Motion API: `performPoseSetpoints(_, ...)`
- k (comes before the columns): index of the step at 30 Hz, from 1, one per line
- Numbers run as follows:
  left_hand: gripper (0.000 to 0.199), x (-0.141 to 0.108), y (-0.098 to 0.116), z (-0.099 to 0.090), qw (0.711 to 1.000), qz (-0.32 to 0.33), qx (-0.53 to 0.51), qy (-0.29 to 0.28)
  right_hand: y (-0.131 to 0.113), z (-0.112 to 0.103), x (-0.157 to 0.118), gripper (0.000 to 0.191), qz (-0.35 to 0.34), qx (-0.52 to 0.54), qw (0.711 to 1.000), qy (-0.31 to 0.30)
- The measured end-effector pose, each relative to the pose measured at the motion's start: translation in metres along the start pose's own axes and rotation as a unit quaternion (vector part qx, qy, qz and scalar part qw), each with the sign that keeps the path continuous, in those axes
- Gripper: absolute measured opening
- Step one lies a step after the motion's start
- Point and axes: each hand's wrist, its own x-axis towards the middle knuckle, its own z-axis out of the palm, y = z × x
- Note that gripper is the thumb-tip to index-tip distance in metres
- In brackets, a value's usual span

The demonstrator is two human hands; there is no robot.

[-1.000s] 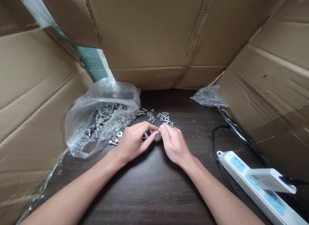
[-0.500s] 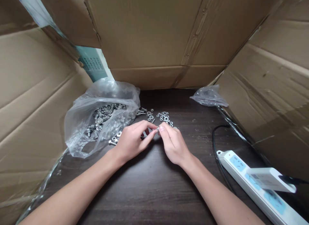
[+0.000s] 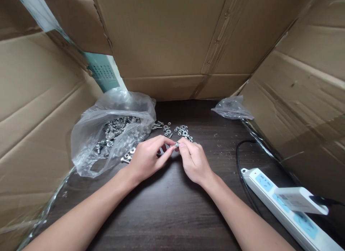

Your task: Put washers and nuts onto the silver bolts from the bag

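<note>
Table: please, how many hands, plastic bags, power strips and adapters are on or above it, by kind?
Hands: 2 (left hand, right hand)
Plastic bags: 2 (large bag, small bag)
Power strips: 1 (white strip)
Adapters: 1 (white adapter)
Total: 6

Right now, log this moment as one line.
left hand: pinching small metal piece | right hand: pinching same piece | clear bag: open, fasteners inside | loose hardware: on table
</note>
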Motion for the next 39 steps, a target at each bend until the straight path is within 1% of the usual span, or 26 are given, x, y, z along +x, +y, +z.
performPoseSetpoints(8, 0.007, -0.0011, -0.0002, 0.0007, 1.000, -0.006, -0.011, -0.002, -0.0002, 0.0014, 0.0002, 0.029, -0.003, -0.013, 1.000, 0.004)
performPoseSetpoints(16, 0.007, -0.0006, 0.0005, 0.0010, 1.000, -0.003, -0.006, -0.009, -0.0019, -0.0014, 0.0002, 0.030, 0.000, 0.010, 1.000, -0.002)
performPoseSetpoints(19, 0.007, 0.0003, 0.0013, 0.0007, 1.000, -0.004, -0.004, -0.011, -0.0024, -0.0010, 0.0005, 0.030, -0.003, 0.004, 1.000, 0.006)
performPoseSetpoints(26, 0.008, -0.0003, 0.0017, 0.0000, 1.000, 0.003, -0.020, -0.017, -0.0055, 0.0001, 0.0032, 0.035, -0.018, 0.000, 1.000, 0.018)
performPoseSetpoints(30, 0.009, -0.0010, 0.0010, -0.0007, 1.000, 0.001, -0.019, -0.018, -0.0053, 0.0008, 0.0026, 0.037, -0.009, 0.005, 1.000, 0.014)
performPoseSetpoints(33, 0.008, -0.0007, 0.0017, -0.0011, 1.000, -0.002, -0.024, -0.017, -0.0050, 0.0004, 0.0017, 0.034, -0.002, 0.013, 1.000, 0.014)
performPoseSetpoints(39, 0.007, -0.0006, 0.0022, 0.0003, 1.000, -0.004, -0.026, -0.013, -0.0067, -0.0010, 0.0013, 0.026, -0.019, 0.028, 0.999, 0.025)
